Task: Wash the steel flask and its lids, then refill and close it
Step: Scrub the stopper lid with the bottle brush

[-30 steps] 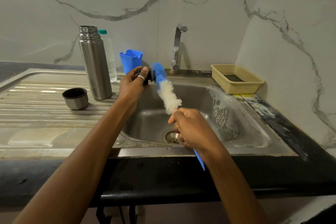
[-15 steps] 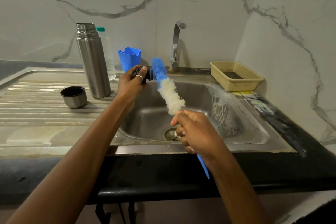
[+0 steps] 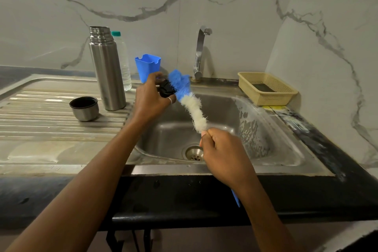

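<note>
Left hand (image 3: 151, 102) had rolled a bit since half a second earlier, so the ring (image 3: 169, 100) that used to sit on top ended up lower, under the black inner lid (image 3: 166, 90). The brush (image 3: 194, 108) head also looked more splayed against that lid than before. Everything else stayed put as far as I could see.

At this moment the left hand's fingers were curled around the black inner lid, holding it up over the back-left corner of the sink (image 3: 255, 129). The blue tip of the brush was pressed right against the lid, with the white bristles running down toward the right hand (image 3: 223, 155). That hand was closed in a fist on the brush handle just below the bristles, above the drain (image 3: 194, 153), and a bit of blue handle poked out below the wrist.

The steel flask (image 3: 107, 71) stood upright and uncapped on the drainboard (image 3: 41, 125), left of the sink. The steel cup lid (image 3: 84, 108) sat mouth-up near it, to its left and not touching. A clear plastic bottle (image 3: 123, 63) with a green cap stood just behind the flask, and a blue holder (image 3: 147, 66) was next to that, behind the left hand. The tap (image 3: 200, 53) was at the back edge, no water visible coming out. A yellow basket (image 3: 286, 96) sat on the counter to the right of the tap.
</note>
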`<state>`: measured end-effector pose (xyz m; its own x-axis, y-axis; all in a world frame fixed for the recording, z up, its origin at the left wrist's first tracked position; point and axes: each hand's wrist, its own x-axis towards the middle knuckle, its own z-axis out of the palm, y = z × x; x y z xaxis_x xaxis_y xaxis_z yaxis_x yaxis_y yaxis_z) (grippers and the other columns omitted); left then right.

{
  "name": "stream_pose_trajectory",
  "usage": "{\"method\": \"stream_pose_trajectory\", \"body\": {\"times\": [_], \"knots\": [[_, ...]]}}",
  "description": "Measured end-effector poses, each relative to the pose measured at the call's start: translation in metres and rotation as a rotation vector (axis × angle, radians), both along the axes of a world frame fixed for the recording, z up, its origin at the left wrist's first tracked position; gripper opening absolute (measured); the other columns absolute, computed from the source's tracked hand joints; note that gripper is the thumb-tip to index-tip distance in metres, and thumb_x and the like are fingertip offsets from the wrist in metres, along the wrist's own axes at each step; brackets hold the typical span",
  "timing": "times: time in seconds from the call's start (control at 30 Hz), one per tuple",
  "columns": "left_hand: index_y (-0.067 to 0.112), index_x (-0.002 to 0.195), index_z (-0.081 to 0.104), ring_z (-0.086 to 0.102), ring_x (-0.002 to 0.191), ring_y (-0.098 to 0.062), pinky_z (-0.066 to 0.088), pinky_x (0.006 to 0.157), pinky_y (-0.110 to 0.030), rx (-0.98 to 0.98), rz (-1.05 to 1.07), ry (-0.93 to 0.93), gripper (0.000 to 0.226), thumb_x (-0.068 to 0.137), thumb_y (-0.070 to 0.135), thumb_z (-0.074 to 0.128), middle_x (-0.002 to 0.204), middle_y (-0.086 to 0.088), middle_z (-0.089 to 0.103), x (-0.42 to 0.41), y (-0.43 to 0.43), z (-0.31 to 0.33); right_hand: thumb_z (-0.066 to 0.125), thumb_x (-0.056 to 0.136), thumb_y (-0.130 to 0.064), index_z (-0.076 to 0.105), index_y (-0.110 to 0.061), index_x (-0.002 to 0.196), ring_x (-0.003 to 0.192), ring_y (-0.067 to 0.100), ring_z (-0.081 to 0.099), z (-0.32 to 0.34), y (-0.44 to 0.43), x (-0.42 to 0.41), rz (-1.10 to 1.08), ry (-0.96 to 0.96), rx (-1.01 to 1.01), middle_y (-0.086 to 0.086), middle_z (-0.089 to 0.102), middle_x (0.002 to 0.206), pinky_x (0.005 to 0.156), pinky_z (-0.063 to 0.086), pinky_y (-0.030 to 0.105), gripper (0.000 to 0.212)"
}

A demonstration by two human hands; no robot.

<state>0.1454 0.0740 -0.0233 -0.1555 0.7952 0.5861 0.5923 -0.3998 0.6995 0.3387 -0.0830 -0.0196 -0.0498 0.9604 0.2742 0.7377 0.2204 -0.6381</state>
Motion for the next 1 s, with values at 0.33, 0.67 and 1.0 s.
{"method": "stream_pose_trajectory", "body": {"times": [0.33,0.67,1.0], "knots": [[0.004,0.146,0.035,0.069,0.101,-0.027,0.047,0.083,-0.03,0.12,-0.037,0.158,0.091,0.073,0.021,0.087,0.121,-0.006,0.072,-0.001,-0.007,0.001,0.033,0.108,-0.033,0.06,-0.019,0.115,0.062,0.008,0.059,-0.004,-0.018,-0.008,-0.018,-0.315,0.07,-0.006,0.061,0.075,0.054,0.044,0.024,0.031],[0.002,0.147,0.035,0.063,0.081,-0.023,0.036,0.073,-0.025,0.111,-0.002,0.186,0.09,0.075,0.026,0.083,0.094,0.002,0.072,-0.004,-0.008,0.001,0.035,0.108,-0.033,0.058,-0.018,0.119,0.065,0.011,0.062,-0.01,-0.018,-0.014,-0.014,-0.329,0.069,-0.005,0.062,0.078,0.058,0.054,0.031,0.029],[0.002,0.15,0.031,0.065,0.084,-0.027,0.043,0.074,-0.031,0.118,0.016,0.246,0.094,0.075,0.022,0.084,0.095,-0.006,0.071,-0.004,-0.004,-0.001,0.038,0.108,-0.031,0.056,-0.016,0.124,0.072,0.012,0.064,-0.015,-0.02,-0.019,-0.039,-0.345,0.048,-0.003,0.065,0.086,0.066,0.057,0.032,0.028]]}}
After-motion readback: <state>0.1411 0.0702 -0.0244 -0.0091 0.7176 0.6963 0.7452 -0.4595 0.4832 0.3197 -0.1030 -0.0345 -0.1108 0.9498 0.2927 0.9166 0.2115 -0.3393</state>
